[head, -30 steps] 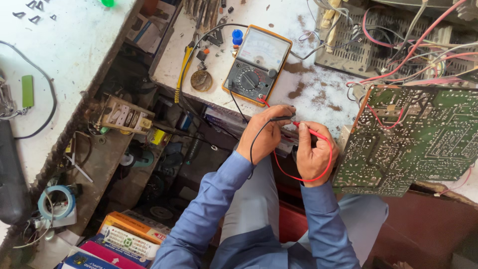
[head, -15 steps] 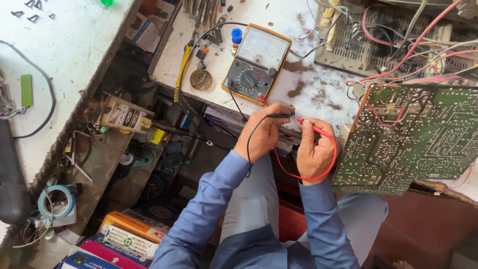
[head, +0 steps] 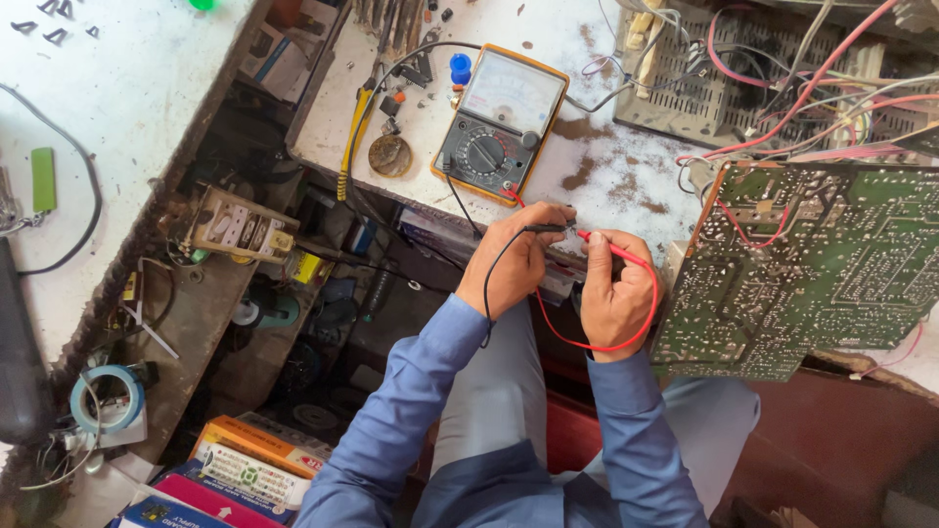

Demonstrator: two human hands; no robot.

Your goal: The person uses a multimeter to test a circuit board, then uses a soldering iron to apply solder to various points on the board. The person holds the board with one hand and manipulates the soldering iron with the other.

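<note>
Fingers (head: 536, 227) of our left hand (head: 514, 264) pinch the black test probe (head: 544, 228), and those of our right hand (head: 614, 298) pinch the red test probe (head: 611, 248); both sets are pressed together round the probe handles. We see the two probe tips pointing at each other in the gap between our hands, very close; whether they touch we cannot tell. From the left fingers a black lead (head: 492, 284) loops down over the wrist, and from the right fingers a red lead (head: 626, 337) curves round below the hand. Just beyond both hands, on the stained white worktop (head: 606, 166), lies the orange-cased analogue multimeter (head: 501, 121). To the right of our right fingers a green circuit board (head: 812, 259) lies just beside that hand, with red wires (head: 782, 108) beyond it.
</note>
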